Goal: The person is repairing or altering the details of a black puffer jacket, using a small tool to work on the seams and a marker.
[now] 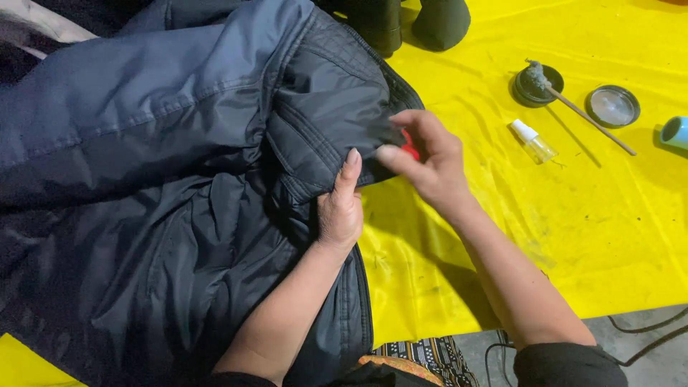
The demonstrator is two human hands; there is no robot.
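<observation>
A: What is hard to make out here?

B: Mostly the small red object. Only a sliver shows behind the right hand, so its kind cannot be told. The dark blue padded jacket is cut off by the left and top edges, and its folds hide most of its shape. 2 dark objects at the top edge are cropped as well, and a light blue cylinder barely enters at the right edge.

A: How do the hands sit?

B: The left hand comes up from below, forearm lying on the jacket, thumb stretched upward and pressed flat on a quilted black flap; its other fingers are tucked under the cloth, so I cannot tell how they lie. The right hand reaches in from the lower right, wrist bent, its thumb and forefinger pinching the edge of that flap right at the red object.

A: And where is the jacket?

B: Spread over the left half of the yellow tabletop, reaching to the near edge by the person's lap.

A: Anything else?

B: Well off to the right lie a small clear spray bottle, an open black tin with a stick-handled dauber resting in it, and a round lid.
</observation>
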